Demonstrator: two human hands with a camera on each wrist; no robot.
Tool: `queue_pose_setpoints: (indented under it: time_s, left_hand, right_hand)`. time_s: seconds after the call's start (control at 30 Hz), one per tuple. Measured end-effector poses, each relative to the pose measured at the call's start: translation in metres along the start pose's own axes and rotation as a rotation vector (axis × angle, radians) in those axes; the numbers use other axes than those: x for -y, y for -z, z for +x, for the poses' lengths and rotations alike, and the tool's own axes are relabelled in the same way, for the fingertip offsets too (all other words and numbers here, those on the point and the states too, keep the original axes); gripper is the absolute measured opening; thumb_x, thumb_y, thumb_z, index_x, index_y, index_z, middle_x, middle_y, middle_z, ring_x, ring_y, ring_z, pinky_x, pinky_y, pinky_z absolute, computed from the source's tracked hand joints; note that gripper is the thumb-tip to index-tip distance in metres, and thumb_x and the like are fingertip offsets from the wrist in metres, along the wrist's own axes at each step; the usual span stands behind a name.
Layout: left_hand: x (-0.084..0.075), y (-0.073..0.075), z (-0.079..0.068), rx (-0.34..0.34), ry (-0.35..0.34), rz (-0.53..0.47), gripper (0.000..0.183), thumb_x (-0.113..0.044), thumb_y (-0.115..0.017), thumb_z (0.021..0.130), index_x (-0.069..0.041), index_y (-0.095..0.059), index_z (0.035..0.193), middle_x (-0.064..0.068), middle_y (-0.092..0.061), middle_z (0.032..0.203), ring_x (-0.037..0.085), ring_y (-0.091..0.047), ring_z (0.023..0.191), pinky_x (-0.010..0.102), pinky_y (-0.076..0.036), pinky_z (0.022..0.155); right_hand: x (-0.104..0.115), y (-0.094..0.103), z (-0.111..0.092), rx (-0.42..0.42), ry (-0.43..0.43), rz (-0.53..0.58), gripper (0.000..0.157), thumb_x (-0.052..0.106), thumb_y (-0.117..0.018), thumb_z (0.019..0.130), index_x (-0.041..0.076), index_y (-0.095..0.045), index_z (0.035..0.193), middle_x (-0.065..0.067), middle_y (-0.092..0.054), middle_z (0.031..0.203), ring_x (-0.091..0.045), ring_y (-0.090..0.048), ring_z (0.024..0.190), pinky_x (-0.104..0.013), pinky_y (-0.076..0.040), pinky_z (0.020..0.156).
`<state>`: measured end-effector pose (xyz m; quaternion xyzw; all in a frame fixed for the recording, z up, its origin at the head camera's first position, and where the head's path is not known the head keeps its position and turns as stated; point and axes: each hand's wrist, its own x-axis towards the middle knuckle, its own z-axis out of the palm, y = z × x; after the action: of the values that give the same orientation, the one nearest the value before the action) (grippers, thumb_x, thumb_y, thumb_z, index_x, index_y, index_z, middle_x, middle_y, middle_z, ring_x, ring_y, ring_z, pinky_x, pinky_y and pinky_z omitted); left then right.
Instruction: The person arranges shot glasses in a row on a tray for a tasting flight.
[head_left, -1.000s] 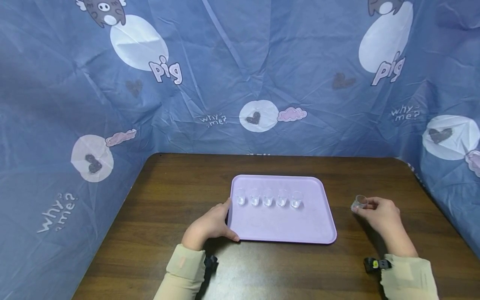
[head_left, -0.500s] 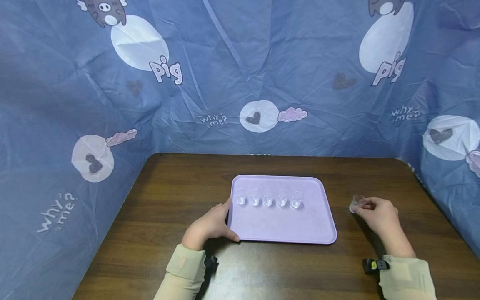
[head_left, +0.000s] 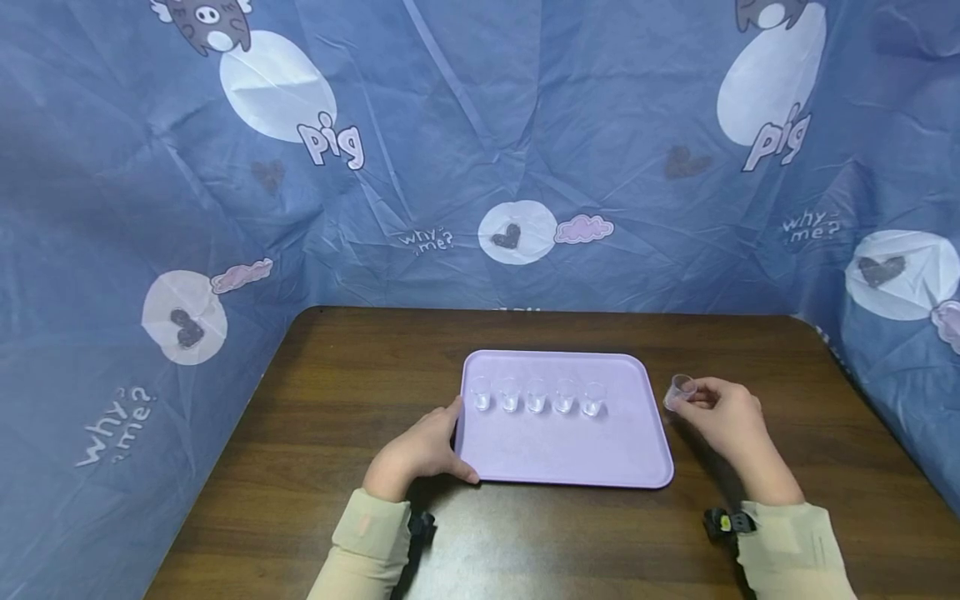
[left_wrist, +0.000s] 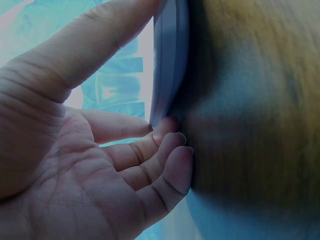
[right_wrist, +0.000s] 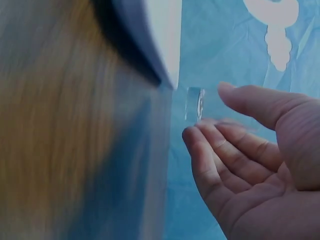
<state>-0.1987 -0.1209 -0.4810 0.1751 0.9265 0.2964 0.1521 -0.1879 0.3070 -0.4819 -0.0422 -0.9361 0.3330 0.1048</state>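
Note:
A pale purple tray (head_left: 555, 454) lies on the brown table. On it several small clear cups (head_left: 536, 396) stand upright in one row along its left and middle part. My left hand (head_left: 420, 446) holds the tray at its near left corner, thumb on the near rim and fingers along the left side. The left wrist view shows those fingers (left_wrist: 172, 165) bent at the rim. Just off the tray's right edge, my right hand (head_left: 723, 417) pinches another small clear cup (head_left: 679, 391), slightly tilted, between thumb and fingers.
Wood-grain table (head_left: 345, 358) surrounds the tray on all sides. A blue printed cloth (head_left: 420, 167) hangs behind the table and at both sides. Each wrist carries a small black camera, the right one (head_left: 727, 523) near the table's front.
My right hand has moved left and slightly away from me with the clear cup, bringing it close to the tray's right edge. The left hand, the tray and its row of cups stayed put.

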Motion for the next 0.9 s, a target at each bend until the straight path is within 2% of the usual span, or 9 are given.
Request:
queue_pose_setpoints:
  time_s: [0.17,0.43,0.7,0.9]
  left_hand:
    - [0.0,0.0,0.001,0.0,0.005,-0.001,0.126,-0.028,-0.101,0.059,0.013,-0.027,0.153,0.036,-0.05,0.136,0.044,-0.049,0.127,0.051,-0.04,0.105]
    - [0.001,-0.001,0.001,0.001,0.009,-0.001,0.127,-0.028,-0.101,0.059,0.013,-0.027,0.153,0.036,-0.05,0.137,0.043,-0.049,0.128,0.051,-0.04,0.106]
    - [0.003,-0.002,0.002,0.008,0.017,-0.001,0.128,-0.029,-0.101,0.06,0.013,-0.026,0.154,0.036,-0.047,0.14,0.043,-0.046,0.131,0.05,-0.038,0.108]
    - [0.003,-0.002,0.002,0.01,0.013,-0.003,0.127,-0.028,-0.101,0.06,0.014,-0.026,0.154,0.037,-0.047,0.139,0.044,-0.047,0.13,0.051,-0.038,0.107]
  right_hand:
    - [0.017,-0.009,0.003,0.053,0.033,0.042,0.037,0.02,-0.084,0.086,-0.007,-0.071,0.108,-0.015,-0.073,0.092,-0.029,-0.07,0.084,-0.038,-0.057,0.067]
    - [0.035,-0.025,0.006,0.082,0.089,0.094,0.031,0.013,-0.085,0.083,-0.005,-0.072,0.103,-0.011,-0.073,0.087,-0.025,-0.07,0.08,-0.029,-0.055,0.062]
    - [0.042,-0.042,0.007,0.118,0.104,0.08,0.023,0.01,-0.084,0.081,-0.002,-0.071,0.096,-0.007,-0.072,0.081,-0.023,-0.07,0.078,-0.033,-0.056,0.064]
    - [0.044,-0.046,0.007,0.143,0.083,0.067,0.023,0.009,-0.084,0.081,-0.002,-0.071,0.095,-0.007,-0.072,0.082,-0.023,-0.069,0.078,-0.036,-0.056,0.066]
